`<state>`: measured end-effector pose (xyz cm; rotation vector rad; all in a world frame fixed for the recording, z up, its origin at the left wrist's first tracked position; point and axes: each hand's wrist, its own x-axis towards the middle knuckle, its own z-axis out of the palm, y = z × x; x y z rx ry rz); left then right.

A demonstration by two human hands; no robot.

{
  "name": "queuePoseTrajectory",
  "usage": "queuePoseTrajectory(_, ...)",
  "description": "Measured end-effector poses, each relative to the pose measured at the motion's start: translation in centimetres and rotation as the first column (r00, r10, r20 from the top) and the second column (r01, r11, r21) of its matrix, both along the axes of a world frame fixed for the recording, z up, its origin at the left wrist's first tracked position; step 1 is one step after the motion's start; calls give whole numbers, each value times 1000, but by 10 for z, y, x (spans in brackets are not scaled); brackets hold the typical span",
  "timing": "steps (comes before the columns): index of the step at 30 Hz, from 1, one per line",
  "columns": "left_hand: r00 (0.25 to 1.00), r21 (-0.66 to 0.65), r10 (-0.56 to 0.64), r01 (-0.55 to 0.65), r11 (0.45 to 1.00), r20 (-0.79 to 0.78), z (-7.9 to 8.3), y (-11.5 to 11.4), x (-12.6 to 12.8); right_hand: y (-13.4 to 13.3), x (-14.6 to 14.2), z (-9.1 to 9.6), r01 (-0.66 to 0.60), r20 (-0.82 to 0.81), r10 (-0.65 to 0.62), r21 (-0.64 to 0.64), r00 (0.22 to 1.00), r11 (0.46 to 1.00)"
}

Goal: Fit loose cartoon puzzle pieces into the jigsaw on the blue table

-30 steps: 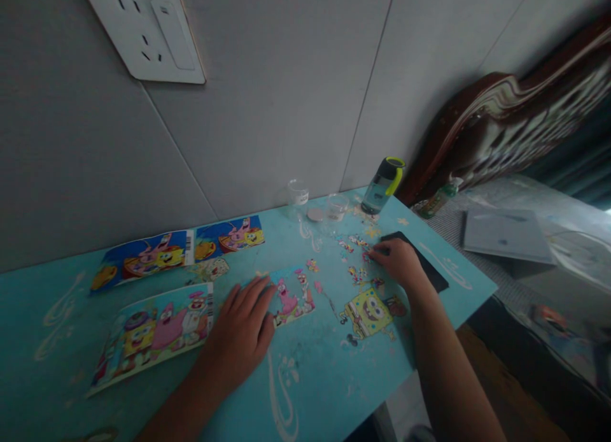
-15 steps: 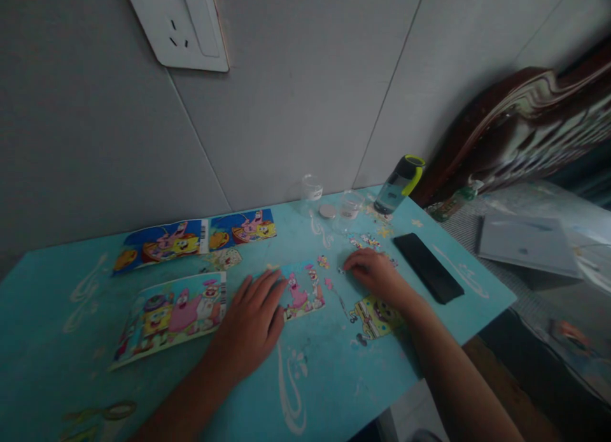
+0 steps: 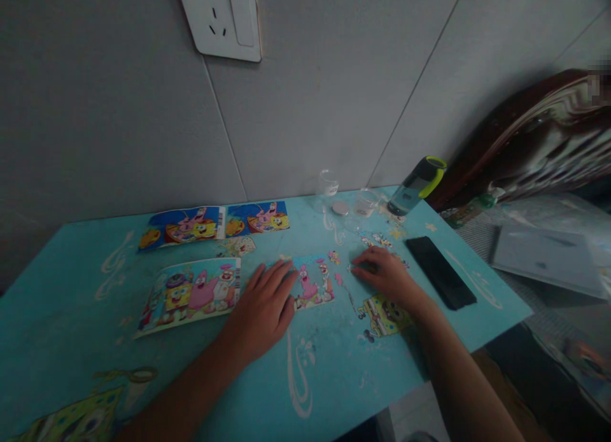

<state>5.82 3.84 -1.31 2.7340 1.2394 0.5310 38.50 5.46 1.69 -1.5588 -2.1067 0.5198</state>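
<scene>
My left hand [image 3: 270, 305] lies flat with its fingers stretched out, covering the left part of a partly visible puzzle picture [image 3: 312, 283] of a pink starfish and a squirrel. To its left is a larger printed card [image 3: 195, 292] with similar cartoon figures. My right hand [image 3: 384, 273] rests on the table, fingers curled and pressed together at a small pale puzzle piece [image 3: 350, 268]. Just beyond it lie several loose puzzle pieces [image 3: 377, 239], partly hidden by the hand. A small colourful puzzle piece [image 3: 333, 257] lies between the picture and the right hand.
Two blue cartoon pictures [image 3: 184, 227] lie near the wall. Clear plastic cups [image 3: 365, 202], a round lid [image 3: 340, 208] and a water bottle [image 3: 413, 186] stand at the back right. A black flat case [image 3: 442, 273] lies right of my right hand on the turquoise patterned table [image 3: 238, 391].
The camera view has shifted, so the table scene sits further right. My left hand stays on the picture. My right hand stays almost in place, its fingertips still at the small piece.
</scene>
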Motion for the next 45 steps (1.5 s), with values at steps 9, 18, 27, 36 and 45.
queuePoseTrajectory(9, 1000, -17, 11, -11, 1000, -20, 4, -2, 1, 1, 1, -1, 19, -11, -19, -54, 1000, 998)
queuePoseTrajectory(18, 999, 8, 32, -32, 999, -2, 6, -5, 4, -4, -3, 1, 52, -78, -61, -113, 995, 992)
queuePoseTrajectory(27, 999, -4, 33, -33, 999, 8, 7, -7, 5, -6, -11, 8, -4, -121, 4, -3, 993, 1000)
queuePoseTrajectory(36, 999, 0, 42, -42, 999, 4, 6, -8, 5, -4, -12, 2, 76, -130, -75, -1, 989, 997)
queuePoseTrajectory(45, 1000, 50, 21, -21, 999, 9, 12, -10, 6, -3, -12, -1, 112, -132, -110, 10, 985, 994)
